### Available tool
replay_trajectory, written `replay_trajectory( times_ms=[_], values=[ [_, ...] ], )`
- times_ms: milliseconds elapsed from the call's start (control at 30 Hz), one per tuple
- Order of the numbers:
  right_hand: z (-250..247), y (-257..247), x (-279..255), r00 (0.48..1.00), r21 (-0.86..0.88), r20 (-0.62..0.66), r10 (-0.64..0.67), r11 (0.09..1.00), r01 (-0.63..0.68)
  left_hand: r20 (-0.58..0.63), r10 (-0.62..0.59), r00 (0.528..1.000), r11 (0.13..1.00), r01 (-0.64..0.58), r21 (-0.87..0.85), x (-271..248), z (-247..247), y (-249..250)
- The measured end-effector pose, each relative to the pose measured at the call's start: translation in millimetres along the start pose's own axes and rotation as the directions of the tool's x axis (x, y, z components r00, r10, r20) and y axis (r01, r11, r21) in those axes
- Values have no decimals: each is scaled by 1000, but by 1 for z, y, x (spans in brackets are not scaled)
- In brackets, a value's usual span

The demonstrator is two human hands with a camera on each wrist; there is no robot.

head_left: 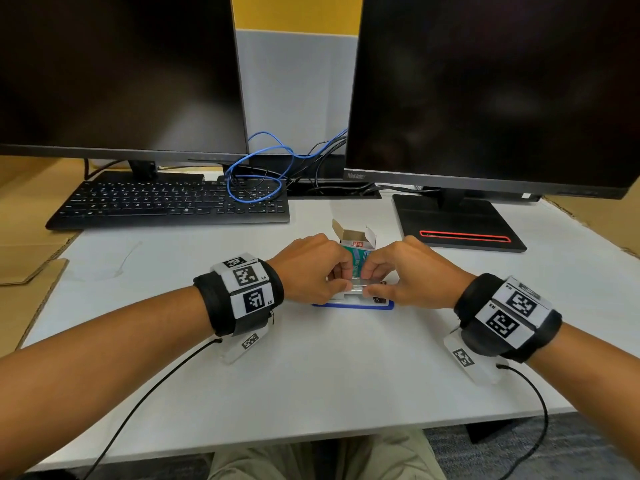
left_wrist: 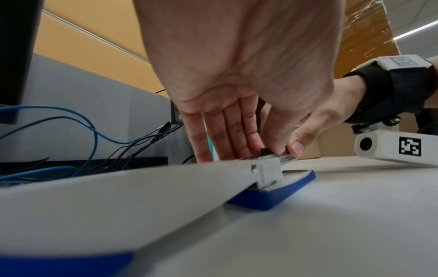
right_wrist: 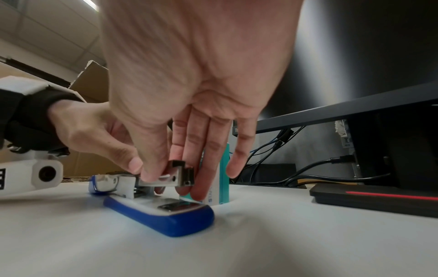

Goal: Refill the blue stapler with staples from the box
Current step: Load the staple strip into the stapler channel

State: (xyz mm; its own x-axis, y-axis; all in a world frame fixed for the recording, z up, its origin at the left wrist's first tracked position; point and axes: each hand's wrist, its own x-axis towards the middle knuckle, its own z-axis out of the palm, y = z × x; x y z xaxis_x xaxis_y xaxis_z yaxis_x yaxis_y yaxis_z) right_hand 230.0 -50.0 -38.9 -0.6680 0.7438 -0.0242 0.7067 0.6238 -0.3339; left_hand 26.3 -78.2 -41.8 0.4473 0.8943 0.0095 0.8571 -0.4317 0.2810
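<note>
1. We see the blue stapler [head_left: 353, 304] lying on the white bench [head_left: 311, 375], near the middle, with its top swung open and its metal magazine [right_wrist: 166, 182] exposed.
2. Our left hand [head_left: 308, 268] comes in from the left with its fingers reaching down; thumb and fingertips close on the left part of the magazine, pinching it.
3. Our right hand [head_left: 405, 271] comes in from the right; its thumb presses on the magazine's near edge and its long fingers hang down on the far side, so the rail sits pinched between them.
4. Whether a strip of staples lies under the fingertips, we cannot tell.
5. The staple box [head_left: 356, 249] stands upright just beyond the stapler, on the far side, with its top flaps open; the right hand's fingers touch its teal front.
6. Farther back sit a black keyboard [head_left: 166, 206] at left, two dark monitors [head_left: 485, 91], and a loop of blue cable [head_left: 256, 168] between them.
</note>
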Motion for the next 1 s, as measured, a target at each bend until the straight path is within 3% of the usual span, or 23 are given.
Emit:
replay_trajectory(
  times_ms=[467, 733, 1000],
  values=[
    [-5, -3, -1, 1000, 38, -3, -10, 999, 10, -6, 3, 1000, 1000, -3, 16, -2, -2, 2],
    [3, -3, -1, 994, -103, 69, -86, 990, 92, -6, -29, 1000, 998, 28, -55, 0, -2, 1],
    [-6, 5, -1, 990, -135, 123, -62, 988, 78, 14, -46, 999, 994, 47, -95, 2, -3, 0]
  ],
)
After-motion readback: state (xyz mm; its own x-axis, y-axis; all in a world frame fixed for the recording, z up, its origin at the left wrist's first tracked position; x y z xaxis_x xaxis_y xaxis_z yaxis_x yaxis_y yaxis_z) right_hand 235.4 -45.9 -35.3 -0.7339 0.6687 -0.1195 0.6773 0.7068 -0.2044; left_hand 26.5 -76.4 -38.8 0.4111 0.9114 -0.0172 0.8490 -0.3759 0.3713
